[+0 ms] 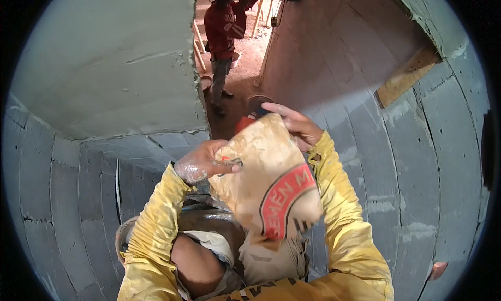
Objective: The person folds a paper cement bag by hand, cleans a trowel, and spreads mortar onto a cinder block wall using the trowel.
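Both hands hold up a piece of brown paper cement bag (266,165) in front of my body. It is creased and bears a red curved band with the letters "SEMEN M". My left hand (203,164), smeared with whitish paste, grips its left edge, thumb over the front. At the upper right edge is my right hand (298,124), its fingers partly hidden behind the paper. Below the bag are my legs (201,259) and a wet-looking brown surface (209,220), partly covered.
Grey block walls (360,160) stand close on both sides, with a plastered wall section (104,66) at upper left. A wooden piece (407,76) juts from the right wall. Beyond the opening, a person in a red top (224,29) stands near buckets.
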### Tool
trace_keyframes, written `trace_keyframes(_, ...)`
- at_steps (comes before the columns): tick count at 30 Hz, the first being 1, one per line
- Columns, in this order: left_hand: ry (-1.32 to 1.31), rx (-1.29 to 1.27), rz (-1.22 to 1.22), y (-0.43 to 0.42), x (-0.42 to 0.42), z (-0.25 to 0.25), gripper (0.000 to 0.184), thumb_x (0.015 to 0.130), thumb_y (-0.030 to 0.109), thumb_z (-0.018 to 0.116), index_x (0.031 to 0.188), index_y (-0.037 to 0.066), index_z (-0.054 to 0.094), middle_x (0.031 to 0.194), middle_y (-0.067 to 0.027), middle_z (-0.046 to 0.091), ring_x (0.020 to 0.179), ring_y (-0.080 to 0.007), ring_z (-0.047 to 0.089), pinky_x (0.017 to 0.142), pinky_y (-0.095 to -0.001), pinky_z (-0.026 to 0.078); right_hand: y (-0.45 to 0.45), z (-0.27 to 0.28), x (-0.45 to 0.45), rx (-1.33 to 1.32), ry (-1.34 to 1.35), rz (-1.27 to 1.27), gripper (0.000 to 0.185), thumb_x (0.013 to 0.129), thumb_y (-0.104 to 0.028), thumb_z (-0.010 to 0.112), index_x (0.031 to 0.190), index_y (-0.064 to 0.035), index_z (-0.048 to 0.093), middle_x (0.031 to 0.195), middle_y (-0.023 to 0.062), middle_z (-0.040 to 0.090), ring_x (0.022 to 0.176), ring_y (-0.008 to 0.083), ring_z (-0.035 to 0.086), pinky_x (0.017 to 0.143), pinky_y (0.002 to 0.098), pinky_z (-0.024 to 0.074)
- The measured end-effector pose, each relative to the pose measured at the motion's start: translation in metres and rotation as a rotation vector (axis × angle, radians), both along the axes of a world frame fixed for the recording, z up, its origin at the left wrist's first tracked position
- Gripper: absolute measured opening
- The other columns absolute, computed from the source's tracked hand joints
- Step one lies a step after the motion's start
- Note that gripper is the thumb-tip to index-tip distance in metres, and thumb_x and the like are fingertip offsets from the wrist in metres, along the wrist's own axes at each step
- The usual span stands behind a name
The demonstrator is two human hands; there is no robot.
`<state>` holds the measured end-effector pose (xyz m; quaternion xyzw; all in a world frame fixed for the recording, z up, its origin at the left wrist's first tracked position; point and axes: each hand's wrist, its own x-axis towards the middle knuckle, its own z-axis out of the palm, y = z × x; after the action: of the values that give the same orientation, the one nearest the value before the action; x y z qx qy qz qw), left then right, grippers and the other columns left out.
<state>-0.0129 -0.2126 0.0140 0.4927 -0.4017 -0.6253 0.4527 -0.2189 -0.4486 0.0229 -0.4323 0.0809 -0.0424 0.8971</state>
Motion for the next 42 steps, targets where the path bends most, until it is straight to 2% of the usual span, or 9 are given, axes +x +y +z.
trace_keyframes(4, -0.236, -0.018, 0.243, 0.003, 0.014, 0.005, 0.038, 0.087, 0.011, 0.078, 0.121, -0.001, 0.063, 0.107, -0.0021, 0.070, 0.095, -0.0072, 0.062, 0.085, -0.0273, 0.052, 0.003, 0.001, -0.003, -0.219, 0.086, 0.001, 0.095, 0.088, -0.026, 0.076, 0.156, 0.0033, 0.016, 0.143, 0.0175, 0.050, 0.131, 0.0255, 0.052, 0.111, 0.0379, 0.0408)
trace_keyframes(6, -0.249, -0.027, 0.245, 0.004, 0.016, 0.002, 0.040, 0.084, 0.017, 0.081, 0.116, -0.001, 0.065, 0.103, -0.0046, 0.071, 0.093, -0.0098, 0.063, 0.084, -0.0295, 0.053, 0.021, 0.005, 0.009, -0.556, 0.163, -0.022, 0.086, 0.085, -0.026, 0.078, 0.150, 0.0033, 0.032, 0.140, 0.0145, 0.054, 0.127, 0.0223, 0.054, 0.110, 0.0374, 0.0412)
trace_keyframes(7, -0.601, -0.066, 0.220, 0.005, 0.017, 0.012, 0.047, 0.080, 0.026, 0.085, 0.114, -0.001, 0.066, 0.100, -0.0071, 0.071, 0.093, -0.0129, 0.064, 0.083, -0.0319, 0.053, 0.027, 0.012, 0.018, -0.753, 0.219, 0.000, 0.083, 0.084, -0.028, 0.080, 0.147, 0.0046, 0.037, 0.137, 0.0153, 0.056, 0.126, 0.0235, 0.055, 0.111, 0.0393, 0.0407)
trace_keyframes(18, 0.661, -0.212, 0.179, 0.004, 0.009, 0.003, 0.056, 0.087, 0.011, 0.075, 0.137, -0.001, 0.053, 0.129, -0.0106, 0.065, 0.119, -0.0177, 0.062, 0.105, -0.0344, 0.047, 0.030, -0.023, 0.009, -0.637, 0.045, -0.509, 0.052, 0.097, -0.026, 0.065, 0.138, 0.0016, 0.048, 0.125, 0.0104, 0.062, 0.114, 0.0172, 0.058, 0.101, 0.0331, 0.0454)
trace_keyframes(29, 0.395, -0.190, 0.043, 0.000, -0.004, -0.013, 0.056, 0.099, 0.031, 0.064, 0.146, 0.007, 0.046, 0.141, -0.0048, 0.055, 0.129, -0.0162, 0.050, 0.111, -0.0337, 0.037, 0.027, -0.031, -0.013, -0.281, -0.013, -0.198, 0.070, 0.083, -0.014, 0.068, 0.145, -0.0003, 0.040, 0.140, 0.0162, 0.053, 0.126, 0.0323, 0.056, 0.109, 0.0462, 0.0449)
trace_keyframes(31, 0.447, -0.131, 0.050, 0.004, 0.000, -0.010, 0.058, 0.098, 0.035, 0.066, 0.145, 0.007, 0.048, 0.139, -0.0033, 0.058, 0.126, -0.0146, 0.054, 0.110, -0.0329, 0.040, -0.004, -0.057, -0.029, -0.467, 0.536, -0.104, 0.077, 0.097, -0.048, 0.060, 0.159, -0.0167, 0.025, 0.136, 0.0213, 0.055, 0.119, 0.0175, 0.059, 0.106, 0.0264, 0.0423)
trace_keyframes(35, 0.598, -0.104, 0.040, -0.001, 0.006, -0.024, 0.062, 0.097, 0.034, 0.067, 0.149, 0.007, 0.043, 0.142, -0.0043, 0.056, 0.128, -0.0148, 0.054, 0.109, -0.0338, 0.042, 0.022, -0.047, -0.017, -0.571, 0.305, -0.231, 0.063, 0.104, -0.037, 0.052, 0.154, -0.0054, 0.032, 0.143, 0.0167, 0.049, 0.122, 0.0243, 0.055, 0.095, 0.0336, 0.0500)
trace_keyframes(41, 0.486, -0.148, 0.166, 0.010, 0.018, -0.002, 0.058, 0.096, 0.037, 0.068, 0.142, 0.006, 0.051, 0.133, -0.0048, 0.063, 0.118, -0.0140, 0.060, 0.103, -0.0324, 0.048, 0.021, -0.049, -0.001, -0.383, 0.144, -0.215, 0.056, 0.105, -0.034, 0.049, 0.149, -0.0007, 0.040, 0.146, 0.0181, 0.047, 0.129, 0.0278, 0.050, 0.108, 0.0409, 0.0416)
trace_keyframes(42, 0.506, -0.188, 0.153, 0.012, 0.019, -0.002, 0.057, 0.097, 0.034, 0.068, 0.142, 0.006, 0.049, 0.133, -0.0056, 0.062, 0.118, -0.0149, 0.060, 0.102, -0.0319, 0.048, 0.016, -0.048, -0.006, -0.821, 0.060, -0.129, 0.061, 0.105, -0.039, 0.049, 0.152, -0.0027, 0.034, 0.149, 0.0203, 0.044, 0.131, 0.0363, 0.047, 0.112, 0.0402, 0.0359)
